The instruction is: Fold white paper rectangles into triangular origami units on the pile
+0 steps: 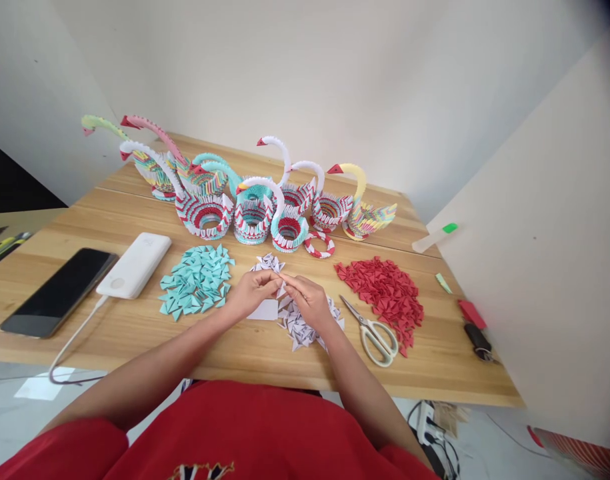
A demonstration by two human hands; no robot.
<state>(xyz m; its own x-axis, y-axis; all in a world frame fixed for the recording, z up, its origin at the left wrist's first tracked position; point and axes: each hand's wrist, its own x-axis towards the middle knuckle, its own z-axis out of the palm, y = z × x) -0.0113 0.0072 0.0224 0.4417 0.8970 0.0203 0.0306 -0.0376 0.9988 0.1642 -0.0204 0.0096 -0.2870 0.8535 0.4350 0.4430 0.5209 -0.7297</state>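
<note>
plainly, the person sat at the wooden table (135, 333) with both hands meeting at its middle. the left hand (252, 290) and the right hand (309, 300) were each pinched shut, fingertips together, on one small white piece (283, 288) held just above the tabletop. directly under the right hand lay the white pile (299, 327) of folded triangles, and a flat white slip (265, 310) rested by the left wrist.

from the hands, the teal pile (197, 279) lay at nine o'clock, the red pile (385, 290) at three, and the scissors (377, 333) at four, touching the red pile's edge. the row of paper swans (255, 213) stood at twelve, with a power bank (135, 265) and a phone (59, 290) out towards ten.

to my eye the step in hand was a fold on that single white piece, the crease part made. a further fold, i judged, would call for matched edges and a firm press from both thumbs, since the piece was tiny and light and could slip or skew.
</note>
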